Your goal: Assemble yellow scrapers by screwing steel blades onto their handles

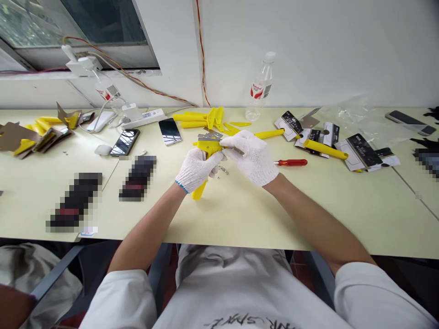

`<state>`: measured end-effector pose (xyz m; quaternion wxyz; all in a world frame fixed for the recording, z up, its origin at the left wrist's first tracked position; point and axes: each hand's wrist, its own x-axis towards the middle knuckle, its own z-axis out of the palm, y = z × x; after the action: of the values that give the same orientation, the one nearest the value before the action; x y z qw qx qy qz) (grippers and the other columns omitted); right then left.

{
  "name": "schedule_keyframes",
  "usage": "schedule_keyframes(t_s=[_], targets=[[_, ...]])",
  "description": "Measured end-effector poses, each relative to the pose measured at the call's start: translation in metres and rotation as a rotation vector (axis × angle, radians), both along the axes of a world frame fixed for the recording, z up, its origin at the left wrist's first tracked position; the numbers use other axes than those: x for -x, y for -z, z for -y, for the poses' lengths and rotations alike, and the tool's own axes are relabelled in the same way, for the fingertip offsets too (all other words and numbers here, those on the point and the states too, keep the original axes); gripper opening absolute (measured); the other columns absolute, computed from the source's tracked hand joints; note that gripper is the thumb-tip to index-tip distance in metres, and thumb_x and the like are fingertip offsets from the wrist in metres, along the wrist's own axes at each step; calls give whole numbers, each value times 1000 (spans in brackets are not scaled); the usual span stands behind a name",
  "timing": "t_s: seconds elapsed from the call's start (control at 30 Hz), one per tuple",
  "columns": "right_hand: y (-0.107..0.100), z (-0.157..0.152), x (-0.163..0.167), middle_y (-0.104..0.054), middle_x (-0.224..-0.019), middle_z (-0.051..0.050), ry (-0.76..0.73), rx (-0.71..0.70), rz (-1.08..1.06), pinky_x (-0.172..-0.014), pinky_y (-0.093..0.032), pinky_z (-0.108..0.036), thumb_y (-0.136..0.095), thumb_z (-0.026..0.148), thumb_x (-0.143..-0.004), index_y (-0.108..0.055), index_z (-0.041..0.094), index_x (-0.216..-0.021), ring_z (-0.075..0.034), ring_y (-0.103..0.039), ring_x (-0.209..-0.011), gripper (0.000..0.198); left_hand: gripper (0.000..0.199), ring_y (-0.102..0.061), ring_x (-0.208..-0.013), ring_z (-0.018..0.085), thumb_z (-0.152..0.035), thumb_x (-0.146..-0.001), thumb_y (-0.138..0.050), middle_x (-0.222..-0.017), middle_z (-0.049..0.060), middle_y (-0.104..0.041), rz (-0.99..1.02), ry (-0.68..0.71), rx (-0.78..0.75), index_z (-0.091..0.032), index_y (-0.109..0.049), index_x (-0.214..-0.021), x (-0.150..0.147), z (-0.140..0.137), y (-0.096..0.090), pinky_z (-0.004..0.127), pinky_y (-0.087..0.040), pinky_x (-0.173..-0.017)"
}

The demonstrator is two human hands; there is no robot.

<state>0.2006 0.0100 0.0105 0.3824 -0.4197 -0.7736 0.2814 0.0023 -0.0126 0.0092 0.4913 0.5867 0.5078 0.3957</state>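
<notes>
At frame centre, the left hand wraps a yellow scraper, the right hand bunched against its head (any grip there is unclear), so a slip could scatter the small metal fasteners beneath.

Tool sits between left hand and right hand, above the bench. Small parts lie on it between the hands. Screwdriver lies right of the right hand, cards farther right. Bottle stands behind; two phones lie back left (power strip behind them).
</notes>
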Motion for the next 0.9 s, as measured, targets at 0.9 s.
schedule_keyframes(t_s=[0.9], targets=[[-11,-5,-22,-79,-103,-7,-5,-194,215,-95,-60,-49,-83,24,-96,-77,30,-88,-30,-71,-100,12,29,-59,-53,12,-31,-94,-73,-62,6,-68,-56,157,131,-17,-68,-69,7,-3,-7,21,-53,-55]])
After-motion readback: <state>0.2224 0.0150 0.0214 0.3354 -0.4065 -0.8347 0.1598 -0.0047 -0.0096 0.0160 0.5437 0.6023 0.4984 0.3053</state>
